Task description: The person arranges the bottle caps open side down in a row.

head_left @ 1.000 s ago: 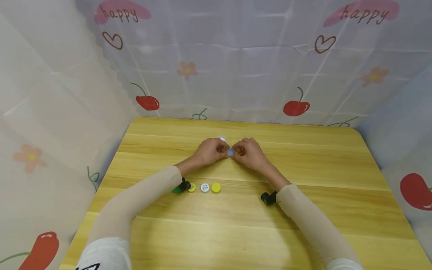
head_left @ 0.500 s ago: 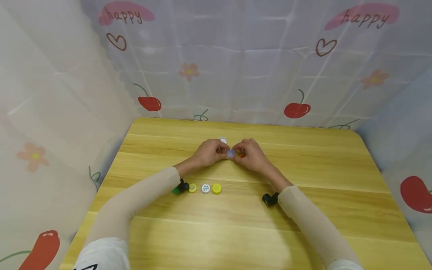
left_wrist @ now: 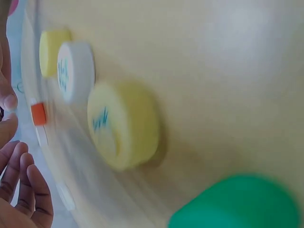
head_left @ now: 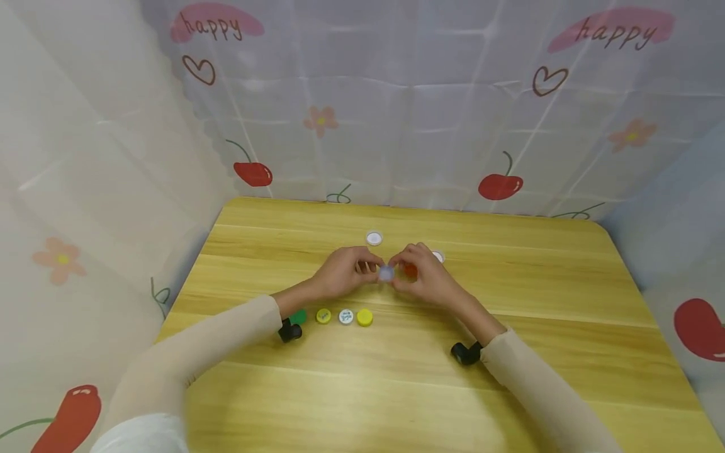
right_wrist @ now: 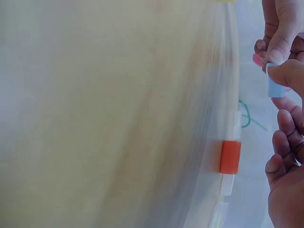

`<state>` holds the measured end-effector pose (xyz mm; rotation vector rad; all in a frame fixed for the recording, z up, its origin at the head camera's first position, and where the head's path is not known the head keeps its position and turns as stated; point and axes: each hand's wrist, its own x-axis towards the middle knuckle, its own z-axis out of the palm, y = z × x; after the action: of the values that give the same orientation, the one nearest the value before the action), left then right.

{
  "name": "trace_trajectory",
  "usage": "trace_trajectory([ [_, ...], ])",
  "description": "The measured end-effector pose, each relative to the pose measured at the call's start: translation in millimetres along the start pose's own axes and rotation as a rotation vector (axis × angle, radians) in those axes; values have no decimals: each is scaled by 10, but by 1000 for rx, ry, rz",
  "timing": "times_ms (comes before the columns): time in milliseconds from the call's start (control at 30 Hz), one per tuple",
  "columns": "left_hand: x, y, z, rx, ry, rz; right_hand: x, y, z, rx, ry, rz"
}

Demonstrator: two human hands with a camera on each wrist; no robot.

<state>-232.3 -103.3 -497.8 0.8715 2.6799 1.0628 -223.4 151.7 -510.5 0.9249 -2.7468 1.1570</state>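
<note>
Between my hands, raised over the table, is a small light-blue bottle cap (head_left: 386, 273). My left hand (head_left: 347, 273) pinches it from the left and my right hand (head_left: 432, 277) from the right, with thumbs and fingertips close together. In the right wrist view the cap (right_wrist: 275, 84) shows its side, and my right thumb covers part of it. The other fingers of my right hand (right_wrist: 287, 161) are loosely curled. A red-orange cap (right_wrist: 230, 156) stands on the table behind; my right hand partly hides it in the head view.
In a row nearer me lie a green cap (head_left: 298, 316), a yellow cap (head_left: 323, 316), a white cap (head_left: 346, 316) and another yellow cap (head_left: 365, 317). Farther back lie a white round piece (head_left: 374, 238) and a second one (head_left: 438, 256). A printed curtain (head_left: 408, 145) borders the wooden table (head_left: 374, 402).
Both hands have moved toward me with the light-blue cap. The two white round pieces at the back and the green cap now show more. The caps in the row stay put.
</note>
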Motion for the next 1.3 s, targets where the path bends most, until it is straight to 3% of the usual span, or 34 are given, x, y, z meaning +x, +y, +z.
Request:
trace_trajectory([
  [233, -202, 44, 78, -83, 9, 66, -186, -147, 21, 29, 15, -43],
  [533, -367, 162, 115, -163, -12, 44, -371, -228, 42, 62, 37, -81],
  [733, -372, 171, 113, -333, -62, 26, -445, -284, -17, 47, 85, -140],
  [967, -371, 179, 73, -507, -148, -51, -480, -312, -69, -38, 129, -256],
  [1167, -341, 185, 50, -572, -229, -114, -498, -345, -72, -80, 133, -350],
  [1300, -333, 189, 32, -580, -268, -96, -504, -386, -65, -103, 133, -393],
])
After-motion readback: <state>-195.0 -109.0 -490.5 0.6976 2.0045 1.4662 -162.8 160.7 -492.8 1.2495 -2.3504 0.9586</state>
